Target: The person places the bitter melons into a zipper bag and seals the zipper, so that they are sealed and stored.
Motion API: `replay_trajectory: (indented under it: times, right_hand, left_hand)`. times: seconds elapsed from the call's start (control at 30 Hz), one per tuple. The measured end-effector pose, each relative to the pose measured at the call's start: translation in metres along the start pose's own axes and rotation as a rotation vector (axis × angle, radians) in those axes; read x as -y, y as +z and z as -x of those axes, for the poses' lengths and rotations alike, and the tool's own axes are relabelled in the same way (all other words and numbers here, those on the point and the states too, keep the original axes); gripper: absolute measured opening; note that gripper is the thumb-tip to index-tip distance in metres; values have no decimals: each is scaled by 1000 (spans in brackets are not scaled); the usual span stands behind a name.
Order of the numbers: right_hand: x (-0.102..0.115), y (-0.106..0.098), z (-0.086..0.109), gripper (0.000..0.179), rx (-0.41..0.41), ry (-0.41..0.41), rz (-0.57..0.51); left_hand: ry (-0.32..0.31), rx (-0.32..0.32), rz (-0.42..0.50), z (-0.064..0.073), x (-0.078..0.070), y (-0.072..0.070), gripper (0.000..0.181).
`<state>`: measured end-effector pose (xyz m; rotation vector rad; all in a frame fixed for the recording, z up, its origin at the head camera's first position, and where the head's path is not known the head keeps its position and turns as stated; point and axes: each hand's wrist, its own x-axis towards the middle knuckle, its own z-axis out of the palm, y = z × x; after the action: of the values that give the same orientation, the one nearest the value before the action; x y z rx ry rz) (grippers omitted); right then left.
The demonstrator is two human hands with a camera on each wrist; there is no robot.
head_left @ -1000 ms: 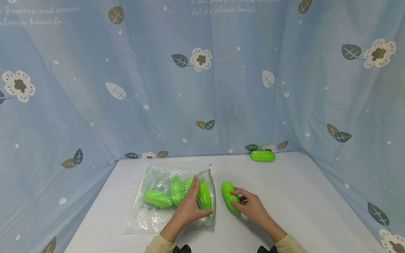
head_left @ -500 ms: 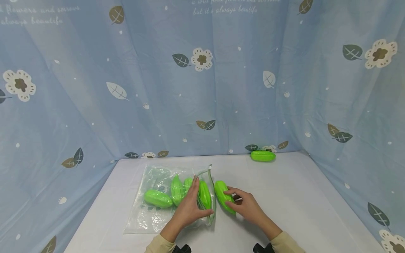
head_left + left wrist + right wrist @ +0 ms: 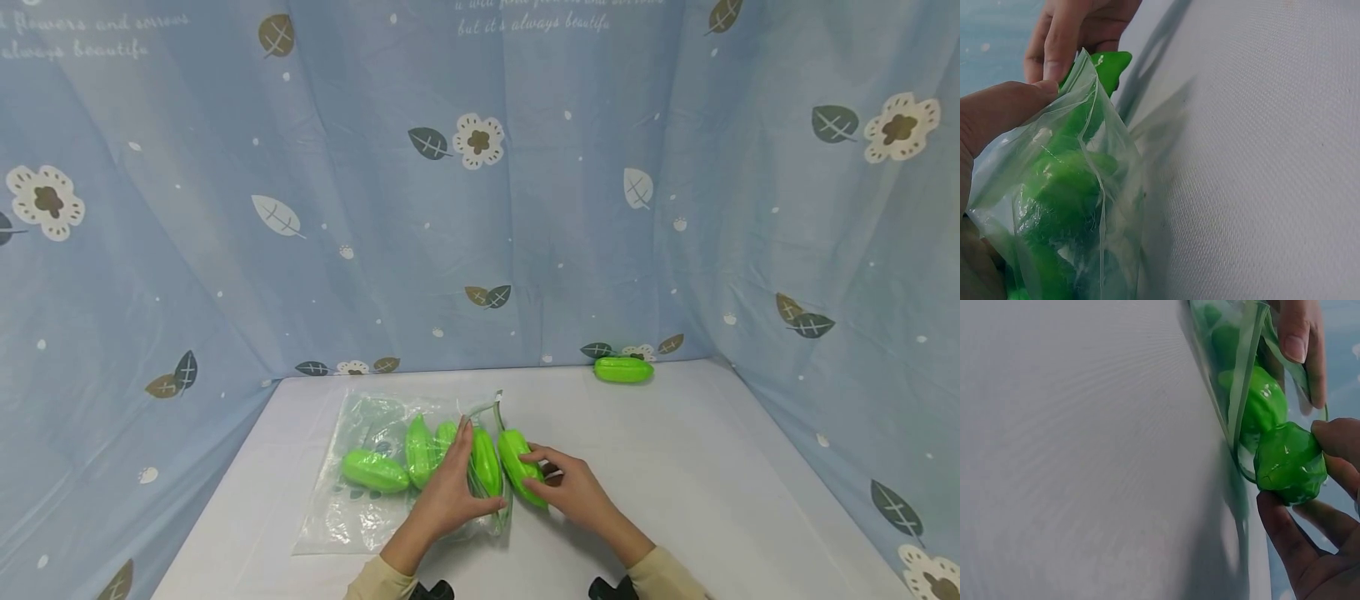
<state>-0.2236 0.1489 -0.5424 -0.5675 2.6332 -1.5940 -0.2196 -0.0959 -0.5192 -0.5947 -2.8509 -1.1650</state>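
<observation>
A clear zip bag (image 3: 330,521) lies on its side with several bright green plastic cucumbers (image 3: 375,472) inside, its mouth facing right. My left hand (image 3: 447,493) is at that mouth, fingers straight and thumb spread away from them, with the film stretched between in the left wrist view. Between thumb and fingertips, my right hand (image 3: 576,492) pinches another green cucumber (image 3: 516,462). That cucumber overlaps the bag's green zip edge (image 3: 1244,381), and its ridged end (image 3: 1290,464) faces the right wrist camera. Just inside the mouth lies one more cucumber (image 3: 486,462).
Against the back curtain, a single green cucumber (image 3: 623,370) lies on the white table (image 3: 675,467). Blue patterned curtain (image 3: 390,217) hangs behind and along both sides. Dark wrist straps (image 3: 613,588) show at the bottom.
My right hand has moved left with its cucumber, from beside the bag up to the mouth's edge. My left hand and the rest of the bag have stayed in place.
</observation>
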Motion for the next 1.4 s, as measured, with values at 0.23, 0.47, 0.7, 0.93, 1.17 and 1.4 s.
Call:
replay_trajectory:
  times: [0.23,0.47,0.7,0.93,1.17,1.4]
  right_hand:
    - [3,4,-4,32,9,-14,4]
    - [5,3,-5,27,9,20,39]
    - [8,5,-6,29,24,16,35]
    - [10,7,-8,30,50,10,15]
    - [10,11,-12,31,67,6,14]
    - [12,15,-15,30,76,8,-5]
  left_hand:
    - [2,3,-4,0,-1,0,128]
    - [-3,8,6,0,-2,-1,128]
    - [-2,6,14,1,-3,-2,128]
    - [-9,8,34,1,-2,-2,128]
    - [-6,16,49,1,-3,-2,127]
    - [6,12,50,2,-5,-3,128]
